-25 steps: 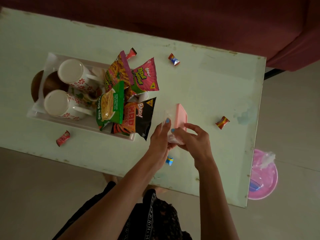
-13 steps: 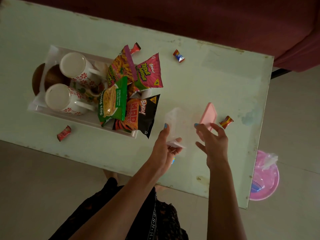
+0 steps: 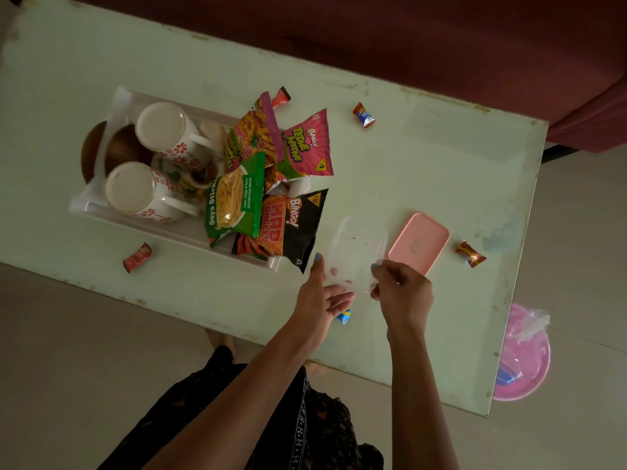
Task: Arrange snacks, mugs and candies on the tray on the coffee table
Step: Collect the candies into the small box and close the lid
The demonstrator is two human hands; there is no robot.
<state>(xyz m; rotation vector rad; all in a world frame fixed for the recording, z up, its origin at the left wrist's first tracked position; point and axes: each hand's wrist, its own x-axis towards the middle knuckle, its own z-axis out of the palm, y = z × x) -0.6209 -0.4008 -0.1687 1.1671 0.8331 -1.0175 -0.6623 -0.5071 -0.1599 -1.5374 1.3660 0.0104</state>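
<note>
Left of the clear container (image 3: 356, 252), the tray (image 3: 112, 106) already holds mugs (image 3: 163, 130) and snack packets (image 3: 237, 201). The container is held by the left hand (image 3: 322, 293) and pinched by the right hand (image 3: 402, 290), its pink lid (image 3: 419, 242) laid just right. Scattered candies (image 3: 470, 254) probably get gathered into it next.

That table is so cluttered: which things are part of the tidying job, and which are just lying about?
Part of the job:
- tray
- two mugs
- snack packets
- loose candies
- clear box between both hands
- pink lid, off, beside the box

Just lying about:
- pink plate on the floor
- wooden bowl beyond the tray
</note>
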